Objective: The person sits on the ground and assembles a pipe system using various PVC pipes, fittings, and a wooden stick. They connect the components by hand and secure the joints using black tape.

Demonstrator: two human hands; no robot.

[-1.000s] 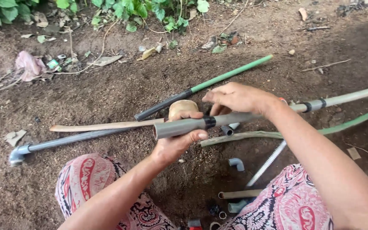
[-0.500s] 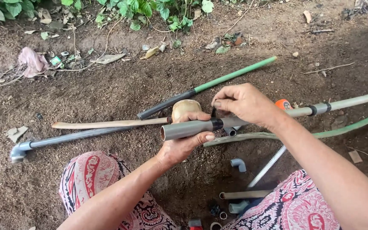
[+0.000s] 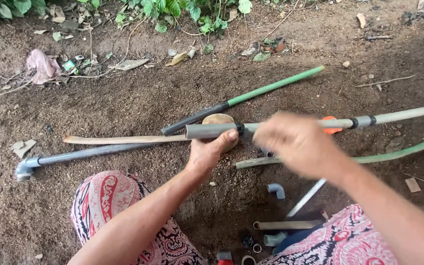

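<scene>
Two hands work one grey pipe (image 3: 211,130) above the soil (image 3: 123,103). The left hand (image 3: 211,153) is clamped around it. The right hand (image 3: 295,142), blurred, sits at the black joint (image 3: 240,128); its grip cannot be told.

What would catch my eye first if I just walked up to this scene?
Probably the two bare hands in the middle: the left hand grips a grey pipe above the dirt, while the blurred right hand sits at its joint. Behind them a green-handled tool slants across the soil, and a small grey elbow fitting lies near the patterned knees.
</scene>
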